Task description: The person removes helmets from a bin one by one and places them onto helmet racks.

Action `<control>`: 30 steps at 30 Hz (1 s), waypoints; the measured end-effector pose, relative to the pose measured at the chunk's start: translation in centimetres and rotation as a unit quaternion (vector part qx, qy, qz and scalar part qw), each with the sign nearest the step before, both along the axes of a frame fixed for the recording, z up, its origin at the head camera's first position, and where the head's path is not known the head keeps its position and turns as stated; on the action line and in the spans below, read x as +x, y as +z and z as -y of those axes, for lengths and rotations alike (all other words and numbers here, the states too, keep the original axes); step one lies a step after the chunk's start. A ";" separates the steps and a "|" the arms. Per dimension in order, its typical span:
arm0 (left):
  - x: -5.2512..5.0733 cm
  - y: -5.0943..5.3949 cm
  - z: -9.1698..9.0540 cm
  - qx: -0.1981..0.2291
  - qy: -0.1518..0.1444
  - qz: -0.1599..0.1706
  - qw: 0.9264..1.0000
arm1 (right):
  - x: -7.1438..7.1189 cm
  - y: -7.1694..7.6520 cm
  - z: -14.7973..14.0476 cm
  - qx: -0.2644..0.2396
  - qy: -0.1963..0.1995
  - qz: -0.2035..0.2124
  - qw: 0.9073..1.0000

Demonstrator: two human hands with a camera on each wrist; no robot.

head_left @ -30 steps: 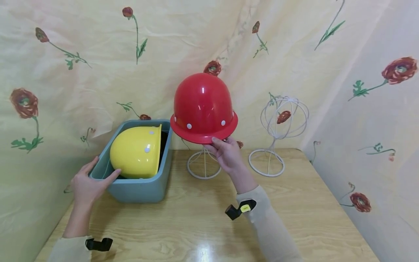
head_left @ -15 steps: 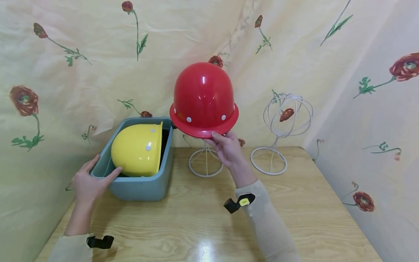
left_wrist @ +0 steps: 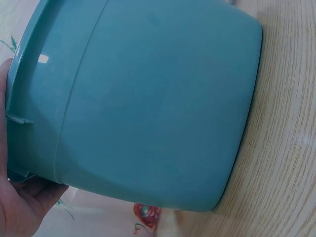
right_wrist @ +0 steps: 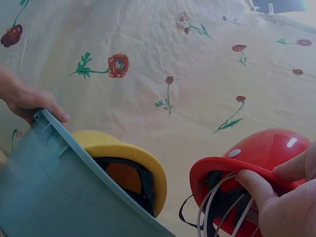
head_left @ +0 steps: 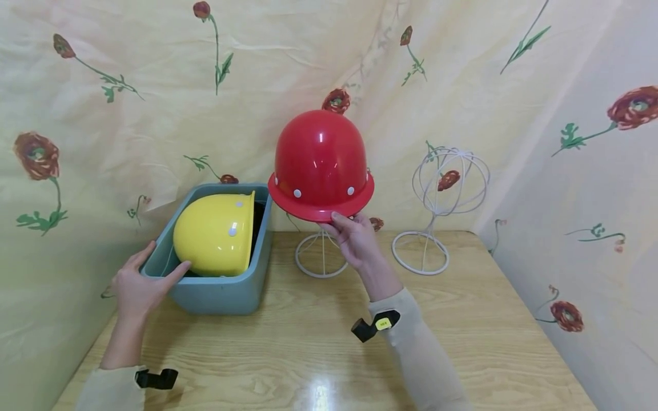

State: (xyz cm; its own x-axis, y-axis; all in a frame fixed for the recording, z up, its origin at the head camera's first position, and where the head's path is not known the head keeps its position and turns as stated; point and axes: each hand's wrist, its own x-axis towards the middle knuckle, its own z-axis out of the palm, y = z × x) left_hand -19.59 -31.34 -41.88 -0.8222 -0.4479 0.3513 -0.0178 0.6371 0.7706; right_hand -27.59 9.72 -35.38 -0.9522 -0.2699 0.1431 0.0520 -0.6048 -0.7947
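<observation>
Pinches red helmet point(head_left: 321, 154) over wire stand point(head_left: 323, 257) w/ nearer R hand point(head_left: 357, 242) @ helmet's 5 o'clock & grips blue bin point(head_left: 216, 297) w/ L hand point(head_left: 139, 288) approx 8 o'clock.

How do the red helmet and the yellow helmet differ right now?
The red helmet is dome-up; the yellow helmet lies on its side. The right hand grips the red one's brim; the yellow one sits in the blue-green bin. Both are glossy domes with pale round studs.
</observation>
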 end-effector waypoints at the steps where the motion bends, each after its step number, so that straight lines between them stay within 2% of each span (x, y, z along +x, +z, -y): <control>1: 0.0 0.0 0.0 0.001 0.000 -0.001 1.000 | 0.1 0.0 -0.1 0.001 0.001 0.000 1.000; 13: 0.1 0.3 -0.3 -0.003 0.001 0.002 1.000 | 0.6 0.2 -0.8 0.026 0.010 -0.031 0.999; 20: 0.3 0.2 -0.3 -0.004 0.003 0.007 1.000 | 0.6 1.0 -1.2 0.014 0.035 -0.030 0.999; 30: 0.2 0.1 -0.3 -0.005 0.002 0.007 1.000 | 0.3 1.9 -1.6 -0.008 0.049 -0.036 0.998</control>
State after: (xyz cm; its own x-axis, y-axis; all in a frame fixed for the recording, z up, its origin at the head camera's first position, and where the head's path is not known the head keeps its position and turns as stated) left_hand -19.38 -31.04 -41.83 -0.8250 -0.4478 0.3448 -0.0313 0.6454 0.7632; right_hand -27.25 11.36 -33.43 -0.9085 -0.3580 0.2155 0.0540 -0.6119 -0.7891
